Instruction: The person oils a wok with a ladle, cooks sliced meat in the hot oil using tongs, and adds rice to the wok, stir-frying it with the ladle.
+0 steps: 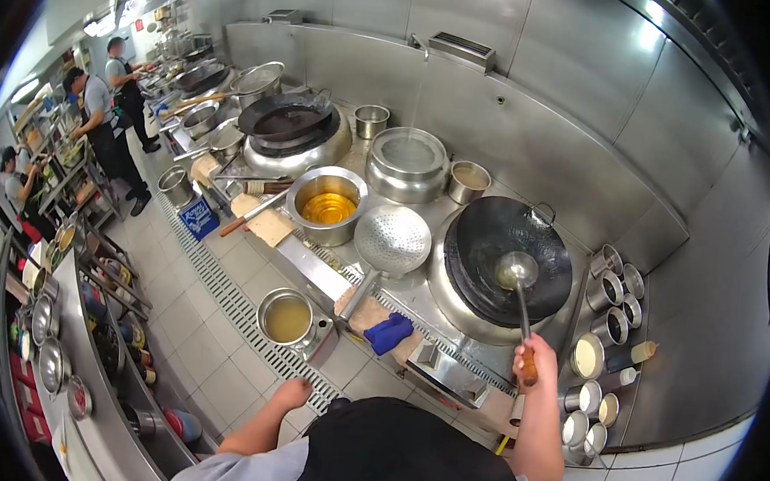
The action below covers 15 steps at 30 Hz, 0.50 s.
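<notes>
My right hand (537,362) grips the wooden handle of a ladle (521,293). The ladle's metal bowl rests inside a large black wok (490,233), which sits on a round steel burner ring. The wok's inside looks dark and shiny. My left hand (292,392) is low at my side, above the floor grating, its fingers curled in; I see nothing in it. Ahead of that hand is a steel pot (287,318) of yellowish liquid. Left of the wok lies a perforated strainer (392,241), its handle pointing toward me beside a blue cloth (389,333).
A pot of amber oil (328,204) and a lidded-looking steel vessel (406,165) stand left of the wok. Seasoning containers (588,356) crowd the right side. Another wok (285,120) sits farther left. Several people work in the background; shelving (92,356) runs along the left.
</notes>
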Tool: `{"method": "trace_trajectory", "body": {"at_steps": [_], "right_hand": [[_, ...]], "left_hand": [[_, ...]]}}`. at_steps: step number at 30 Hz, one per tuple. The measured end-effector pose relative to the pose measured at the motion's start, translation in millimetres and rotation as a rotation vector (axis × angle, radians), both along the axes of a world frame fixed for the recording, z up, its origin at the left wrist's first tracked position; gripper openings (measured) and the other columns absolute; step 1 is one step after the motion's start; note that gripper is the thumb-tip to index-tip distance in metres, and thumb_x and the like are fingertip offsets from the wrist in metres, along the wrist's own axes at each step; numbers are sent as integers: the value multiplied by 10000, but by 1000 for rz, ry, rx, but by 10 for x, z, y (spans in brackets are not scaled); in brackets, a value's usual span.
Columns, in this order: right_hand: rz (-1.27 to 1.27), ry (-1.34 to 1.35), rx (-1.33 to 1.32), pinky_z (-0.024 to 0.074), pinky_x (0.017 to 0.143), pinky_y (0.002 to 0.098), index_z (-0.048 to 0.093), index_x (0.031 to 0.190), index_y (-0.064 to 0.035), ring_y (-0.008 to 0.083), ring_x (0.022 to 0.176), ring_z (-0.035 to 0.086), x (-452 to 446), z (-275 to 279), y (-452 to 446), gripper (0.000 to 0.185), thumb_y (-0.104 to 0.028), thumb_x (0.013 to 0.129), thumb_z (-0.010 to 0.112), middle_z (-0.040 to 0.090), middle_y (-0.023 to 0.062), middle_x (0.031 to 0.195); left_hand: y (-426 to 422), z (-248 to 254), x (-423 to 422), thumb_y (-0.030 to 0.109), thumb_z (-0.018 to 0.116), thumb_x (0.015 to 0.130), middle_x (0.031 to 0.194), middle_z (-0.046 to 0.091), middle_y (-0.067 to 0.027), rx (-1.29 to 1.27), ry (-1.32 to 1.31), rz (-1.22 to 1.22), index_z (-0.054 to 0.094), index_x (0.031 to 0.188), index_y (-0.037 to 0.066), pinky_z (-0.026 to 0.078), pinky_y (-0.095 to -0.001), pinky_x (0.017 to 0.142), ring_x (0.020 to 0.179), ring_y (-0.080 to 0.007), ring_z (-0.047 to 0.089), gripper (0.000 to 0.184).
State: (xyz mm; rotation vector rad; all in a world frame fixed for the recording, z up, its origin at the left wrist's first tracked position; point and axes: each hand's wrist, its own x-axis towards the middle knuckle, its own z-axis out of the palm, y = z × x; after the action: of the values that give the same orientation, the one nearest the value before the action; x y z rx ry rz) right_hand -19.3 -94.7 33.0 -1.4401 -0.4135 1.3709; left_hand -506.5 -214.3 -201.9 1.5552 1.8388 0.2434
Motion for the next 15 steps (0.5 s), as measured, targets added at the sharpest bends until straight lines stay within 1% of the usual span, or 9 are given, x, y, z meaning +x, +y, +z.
{"method": "trace_trajectory", "body": {"at_steps": [3,4,5,6,8,10,11,12,15], "right_hand": [[102,455,29,336,291,263,461,1029,-114,157,385,458,301,-238,380,182,-192,871,509,530,62,628],[277,595,44,337,292,256,459,962,-111,147,391,462,403,-308,512,137,-205,879,513,536,59,629],[181,544,67,354,307,255,469,872,-104,145,400,470,372,-356,643,125,-216,874,525,529,59,614],[78,372,158,355,315,250,545,932,-78,139,395,453,236,-341,702,145,-203,859,538,518,51,610],[151,-275,127,455,441,309,570,1084,-37,184,529,570,213,-493,802,270,-142,836,550,601,96,714],[240,-1415,334,508,657,407,446,1294,-27,316,764,647,301,-802,757,505,-104,804,541,657,185,885],[356,-1424,5,464,811,450,418,1326,-73,388,959,596,4,-269,485,553,-99,784,520,621,245,1011],[365,-1495,-134,470,782,469,435,1327,-123,411,922,590,-202,41,294,545,-108,786,499,612,265,972],[450,-1671,-160,489,747,462,407,1353,-129,377,835,618,-42,-102,137,563,-139,799,510,624,237,888]], "left_hand": [[597,537,529,260,512,837,882,627,-209,183,-44,-153,641,917,34,479,-444,776,866,-374,597,272],[784,557,697,251,510,837,882,624,-203,339,-47,-188,634,935,36,478,-444,774,864,-369,597,267],[944,696,891,234,517,835,918,621,-200,430,-85,-174,628,965,37,475,-446,781,876,-366,597,261],[1117,866,1050,216,536,824,951,619,-196,524,-153,-192,616,1009,38,477,-439,791,894,-357,595,269],[1370,1153,1345,212,564,812,963,622,-178,528,-37,-206,595,1051,36,483,-436,793,903,-348,599,299],[1580,1060,1538,240,592,798,1001,609,-174,608,68,-252,571,1081,32,481,-432,813,944,-333,591,352],[1604,1296,1619,267,622,778,1064,580,-170,362,145,-300,571,1067,43,474,-428,836,999,-322,574,369],[1634,1241,1633,267,622,778,1064,580,-170,368,141,-289,571,1067,43,474,-428,836,999,-322,574,369],[1729,884,1703,351,659,742,1084,553,-171,281,265,-395,567,1028,50,474,-436,849,1072,-348,512,426]]}}
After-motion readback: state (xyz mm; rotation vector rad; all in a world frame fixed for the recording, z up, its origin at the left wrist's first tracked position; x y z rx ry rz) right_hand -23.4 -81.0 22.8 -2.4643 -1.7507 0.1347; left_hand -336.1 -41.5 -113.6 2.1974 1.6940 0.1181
